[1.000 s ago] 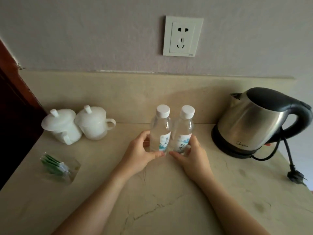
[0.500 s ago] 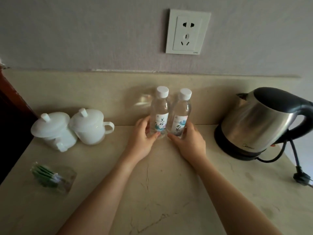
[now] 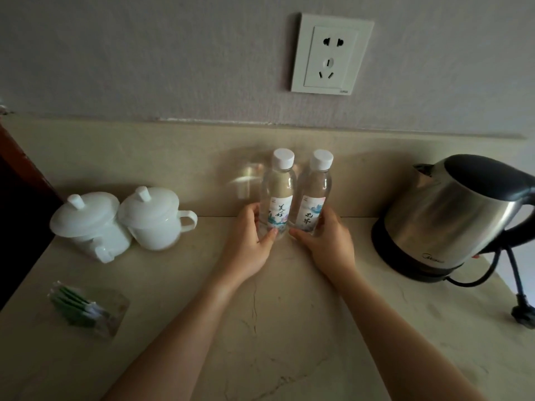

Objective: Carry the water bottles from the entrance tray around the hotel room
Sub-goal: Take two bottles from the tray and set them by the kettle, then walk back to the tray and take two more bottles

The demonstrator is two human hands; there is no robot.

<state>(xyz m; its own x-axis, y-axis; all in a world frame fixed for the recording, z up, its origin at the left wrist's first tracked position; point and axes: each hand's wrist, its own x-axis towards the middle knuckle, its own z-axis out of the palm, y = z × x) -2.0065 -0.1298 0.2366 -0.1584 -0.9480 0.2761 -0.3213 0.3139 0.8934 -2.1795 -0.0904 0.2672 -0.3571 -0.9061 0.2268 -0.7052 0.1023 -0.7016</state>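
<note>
Two clear water bottles with white caps and printed labels stand upright side by side on the beige marble counter (image 3: 260,328), close to the backsplash. My left hand (image 3: 249,244) wraps the base of the left bottle (image 3: 278,192), thumb in front. Around the base of the right bottle (image 3: 314,192) my right hand (image 3: 327,244) is closed. The bottles touch each other.
Two white lidded cups (image 3: 92,224) (image 3: 156,218) sit at the left. A transparent holder with green sachets (image 3: 84,308) lies at the front left. A steel kettle (image 3: 451,218) on its base stands right, its cord and plug (image 3: 524,314) trailing. A wall socket (image 3: 330,55) is above.
Both hands have pushed the two bottles away from me, back toward the backsplash, keeping them side by side. The view has moved closer to the counter.
</note>
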